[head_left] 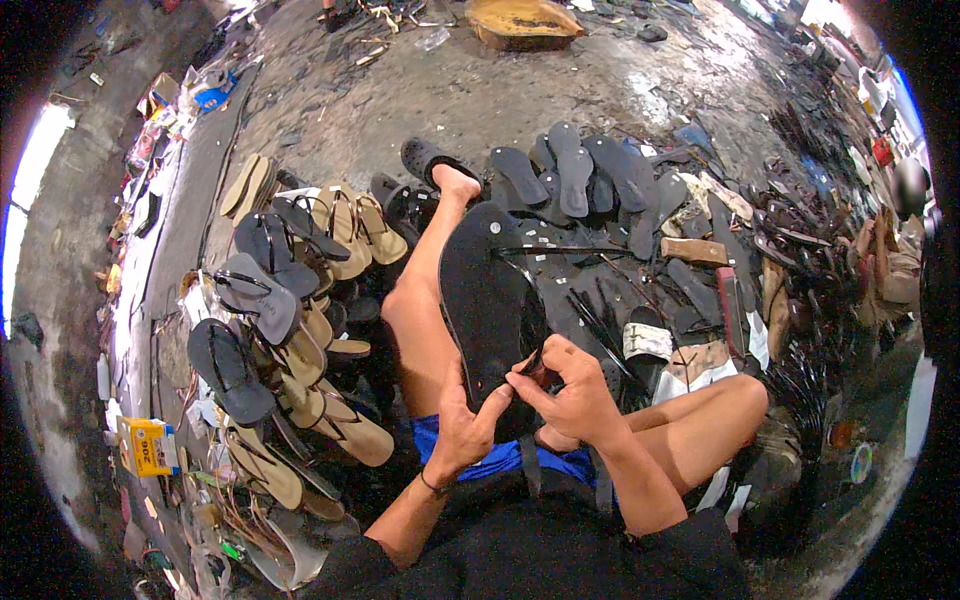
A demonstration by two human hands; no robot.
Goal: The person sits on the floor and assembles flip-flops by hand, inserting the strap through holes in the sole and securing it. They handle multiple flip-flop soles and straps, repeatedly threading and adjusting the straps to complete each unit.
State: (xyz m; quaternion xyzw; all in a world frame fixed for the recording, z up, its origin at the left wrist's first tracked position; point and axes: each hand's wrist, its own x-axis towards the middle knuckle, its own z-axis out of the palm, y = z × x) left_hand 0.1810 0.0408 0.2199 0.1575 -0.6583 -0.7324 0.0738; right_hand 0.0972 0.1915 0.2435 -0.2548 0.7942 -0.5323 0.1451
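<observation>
Left hand and right hand, close together, pinch the near end of a black sole at centre, its strap seemingly part-fitted, with strapped sandals left and bare soles far.

Dark digits show on the yellow box; the round pale mark on the black sole is unreadable
</observation>
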